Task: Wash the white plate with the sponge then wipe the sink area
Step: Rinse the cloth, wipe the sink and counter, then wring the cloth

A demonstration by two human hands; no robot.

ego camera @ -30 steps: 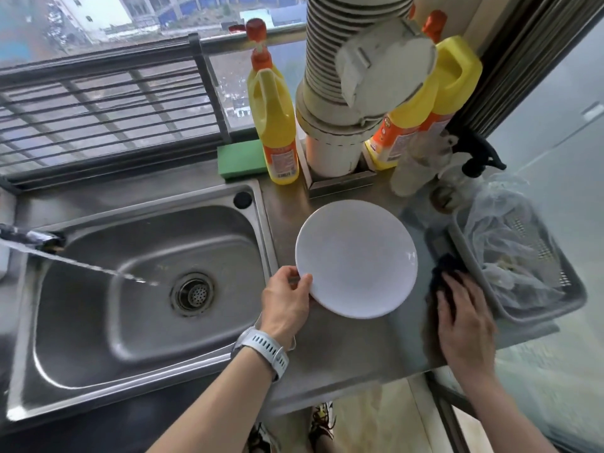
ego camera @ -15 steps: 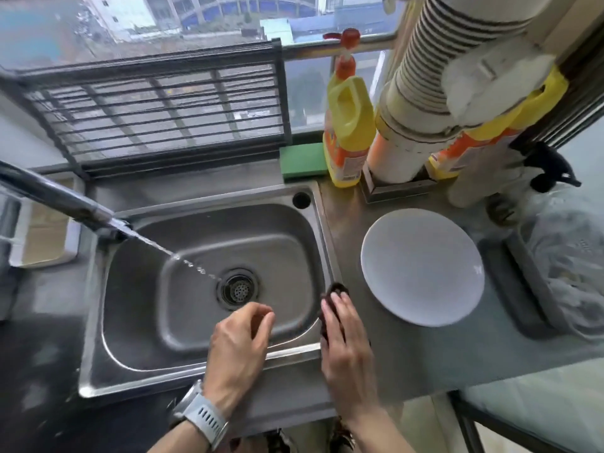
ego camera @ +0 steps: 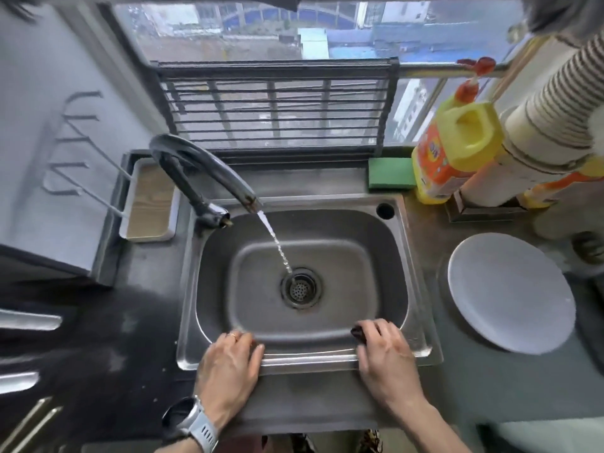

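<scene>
Your right hand (ego camera: 387,356) grips a dark sponge (ego camera: 359,333) on the sink (ego camera: 421,325) rim; left hand (ego camera: 228,364) lies flat, empty, beside it.

A window (ego camera: 294,34) is spanning the back wall, showing blurred buildings outside and letting grey daylight in. A dark slatted rack (ego camera: 277,109) is standing against the glass, just behind the counter (ego camera: 140,322), which is running dark and worn to the left. A pale wall (ego camera: 39,125) is rising on the left, bearing a wire hook rail (ego camera: 65,142). A small white-rimmed tray (ego camera: 150,201) is sitting in the counter's back left corner. Cabinet handles (ego camera: 29,420) are showing at lower left, catching the light.
</scene>
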